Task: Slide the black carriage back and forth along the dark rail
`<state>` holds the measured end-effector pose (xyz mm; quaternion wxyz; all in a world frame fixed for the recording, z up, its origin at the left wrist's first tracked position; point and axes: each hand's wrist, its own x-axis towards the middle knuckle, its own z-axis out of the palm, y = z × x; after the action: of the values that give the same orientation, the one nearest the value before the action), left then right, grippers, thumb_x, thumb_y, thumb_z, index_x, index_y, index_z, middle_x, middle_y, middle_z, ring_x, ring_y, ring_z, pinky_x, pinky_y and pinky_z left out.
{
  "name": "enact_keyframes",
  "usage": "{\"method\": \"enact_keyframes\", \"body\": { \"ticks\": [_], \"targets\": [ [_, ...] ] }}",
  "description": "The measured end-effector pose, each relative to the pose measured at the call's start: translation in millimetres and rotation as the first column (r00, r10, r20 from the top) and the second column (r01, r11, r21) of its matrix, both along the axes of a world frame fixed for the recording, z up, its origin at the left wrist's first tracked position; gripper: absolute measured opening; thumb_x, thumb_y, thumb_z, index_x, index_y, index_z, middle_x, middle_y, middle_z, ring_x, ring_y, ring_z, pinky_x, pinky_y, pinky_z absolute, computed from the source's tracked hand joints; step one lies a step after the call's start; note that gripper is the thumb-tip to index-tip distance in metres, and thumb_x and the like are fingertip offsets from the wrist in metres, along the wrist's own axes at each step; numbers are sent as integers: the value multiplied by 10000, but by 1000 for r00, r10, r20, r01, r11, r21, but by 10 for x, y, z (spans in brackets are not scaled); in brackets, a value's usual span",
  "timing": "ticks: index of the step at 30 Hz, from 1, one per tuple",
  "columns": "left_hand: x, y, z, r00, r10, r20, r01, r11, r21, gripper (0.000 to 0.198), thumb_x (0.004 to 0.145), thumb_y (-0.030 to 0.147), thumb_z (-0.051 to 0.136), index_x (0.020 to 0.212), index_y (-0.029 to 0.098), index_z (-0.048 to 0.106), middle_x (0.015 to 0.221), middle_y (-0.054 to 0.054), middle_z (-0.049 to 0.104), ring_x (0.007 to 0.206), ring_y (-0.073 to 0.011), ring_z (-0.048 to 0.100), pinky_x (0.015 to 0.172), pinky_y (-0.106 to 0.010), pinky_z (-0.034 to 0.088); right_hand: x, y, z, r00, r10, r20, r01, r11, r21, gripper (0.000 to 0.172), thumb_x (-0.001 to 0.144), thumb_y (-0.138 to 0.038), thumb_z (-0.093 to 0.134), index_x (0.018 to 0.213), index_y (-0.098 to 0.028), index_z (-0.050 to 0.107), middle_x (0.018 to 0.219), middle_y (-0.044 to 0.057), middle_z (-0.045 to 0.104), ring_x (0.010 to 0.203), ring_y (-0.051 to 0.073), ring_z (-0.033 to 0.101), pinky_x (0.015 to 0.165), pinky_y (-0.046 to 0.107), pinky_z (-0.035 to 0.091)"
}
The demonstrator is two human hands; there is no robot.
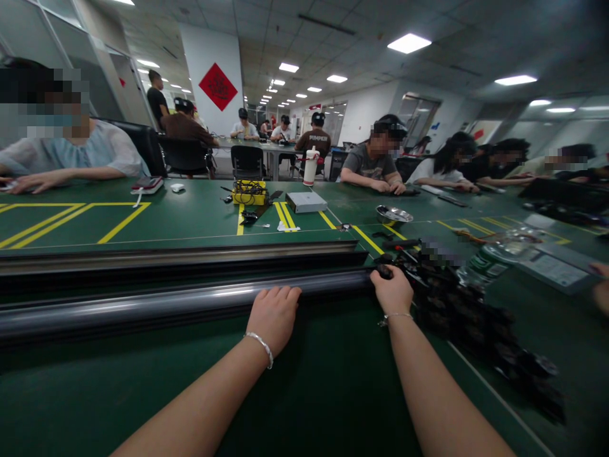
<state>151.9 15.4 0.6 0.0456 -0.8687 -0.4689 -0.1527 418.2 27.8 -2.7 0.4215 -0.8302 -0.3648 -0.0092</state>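
Note:
A long dark metal rail (pixel 143 304) lies across the green table (pixel 333 381) in front of me. My left hand (pixel 273 317) rests on its near edge, fingers curled over the top. My right hand (pixel 392 291) is closed around the rail's right end, where a small black piece (pixel 383 271) sits at the tip. A second rail (pixel 190 257) runs parallel just behind. A pile of black parts (pixel 476 317) spreads to the right of my right hand.
Farther back lie a yellow box (pixel 249 192), a white box (pixel 306 201), a metal bowl (pixel 393 214), a white bottle (pixel 310 166) and a plastic bottle (pixel 495 257). Several people sit around the table and at another behind.

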Motion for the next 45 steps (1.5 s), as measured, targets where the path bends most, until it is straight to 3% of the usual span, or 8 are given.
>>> {"method": "enact_keyframes", "body": {
  "ticks": [18,30,45],
  "targets": [
    [-5,3,-10,1000,3,-11,-3,1000,3,214,845,225,430,1045,242,503,930,-24,613,866,-187,530,727,-329,340,23,9,-8,999,-48,9,49,998,-47,388,634,-366,544,962,-177,629,839,79,632,743,222,559,706,331,421],
    [-7,4,-7,1000,-3,-7,3,1000,21,210,843,216,428,1038,236,503,912,-25,615,850,-189,532,723,-333,340,57,30,-46,999,-41,-5,41,999,-7,383,624,-359,555,948,-168,629,797,67,624,711,204,553,693,319,418],
    [-12,5,-11,1000,-4,3,4,1000,27,203,843,211,421,1025,238,507,899,-17,617,838,-192,531,718,-340,343,53,34,-62,998,-54,-27,55,998,36,414,616,-349,564,995,-182,569,884,74,619,794,229,564,754,350,423]
  ]
}}
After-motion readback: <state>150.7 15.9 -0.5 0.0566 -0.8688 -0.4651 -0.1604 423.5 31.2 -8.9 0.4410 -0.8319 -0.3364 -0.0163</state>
